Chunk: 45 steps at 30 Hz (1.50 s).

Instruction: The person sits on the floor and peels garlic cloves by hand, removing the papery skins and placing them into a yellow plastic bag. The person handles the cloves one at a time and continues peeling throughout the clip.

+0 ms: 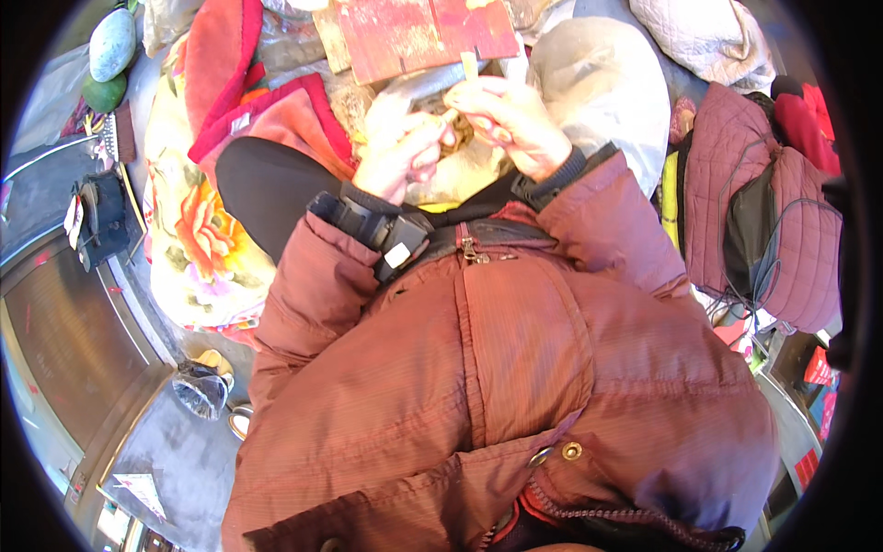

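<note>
My left hand (403, 148) and my right hand (510, 124) meet over my lap, fingers bent and fingertips almost touching. Between them they pinch a small pale piece (450, 115), too overexposed to name. A narrow pale-yellow strip (470, 67) stands up from the fingers of my right hand; whether it is part of that same piece, I cannot tell. Brown and yellowish loose material (455, 141) lies below my hands, partly hidden by them. Just beyond, a worn red board (428, 38) rests with its near edge close to my right fingers.
A clear plastic bag (600, 103) bulges at the right of my hands. To the left lie a red-edged plush cloth (296, 124) and a flowered blanket (207, 241). Quilted maroon clothing (724, 193) with dark cords is at far right. Two melon-like green things (112, 45) sit upper left.
</note>
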Available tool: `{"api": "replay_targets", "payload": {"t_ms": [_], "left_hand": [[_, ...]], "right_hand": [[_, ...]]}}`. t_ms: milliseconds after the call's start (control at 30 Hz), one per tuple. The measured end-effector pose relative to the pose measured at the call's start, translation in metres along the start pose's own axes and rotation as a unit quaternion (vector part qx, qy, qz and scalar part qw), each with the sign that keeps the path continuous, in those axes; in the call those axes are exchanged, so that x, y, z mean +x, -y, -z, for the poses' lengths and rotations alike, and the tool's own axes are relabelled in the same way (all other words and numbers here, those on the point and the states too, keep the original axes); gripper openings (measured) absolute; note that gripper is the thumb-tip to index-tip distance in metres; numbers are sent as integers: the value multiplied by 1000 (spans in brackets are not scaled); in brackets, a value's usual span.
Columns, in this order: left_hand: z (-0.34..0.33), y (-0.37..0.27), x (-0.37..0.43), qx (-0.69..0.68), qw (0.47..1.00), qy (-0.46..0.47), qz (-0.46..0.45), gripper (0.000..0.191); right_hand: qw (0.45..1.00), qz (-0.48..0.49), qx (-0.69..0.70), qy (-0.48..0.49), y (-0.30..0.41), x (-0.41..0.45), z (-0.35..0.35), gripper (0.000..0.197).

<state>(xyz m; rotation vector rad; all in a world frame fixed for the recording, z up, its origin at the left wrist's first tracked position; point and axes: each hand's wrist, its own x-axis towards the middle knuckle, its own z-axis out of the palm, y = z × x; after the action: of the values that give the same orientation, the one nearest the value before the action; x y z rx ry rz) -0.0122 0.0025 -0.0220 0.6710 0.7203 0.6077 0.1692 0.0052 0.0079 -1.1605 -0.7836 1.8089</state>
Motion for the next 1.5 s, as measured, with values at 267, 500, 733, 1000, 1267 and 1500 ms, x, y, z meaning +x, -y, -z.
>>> {"api": "replay_targets", "payload": {"t_ms": [267,500,733,1000,1267,1500], "left_hand": [[9,-34,2,242,962,-2,-124,19],[-5,-103,16,275,937,-13,-217,15],[-8,-110,28,322,920,-96,-199,14],[2,-101,21,320,926,-72,-186,15],[28,-103,72,436,835,-108,-317,13],[31,-82,48,378,874,-199,-231,16]], "right_hand": [[999,12,18,27,27,6,4,15],[989,149,-11,-10,67,26,5,16],[992,116,-39,-34,81,38,-1,15],[993,113,22,9,72,29,8,14],[986,155,-58,-31,62,80,25,16],[949,186,-237,-95,53,54,21,18]]}}
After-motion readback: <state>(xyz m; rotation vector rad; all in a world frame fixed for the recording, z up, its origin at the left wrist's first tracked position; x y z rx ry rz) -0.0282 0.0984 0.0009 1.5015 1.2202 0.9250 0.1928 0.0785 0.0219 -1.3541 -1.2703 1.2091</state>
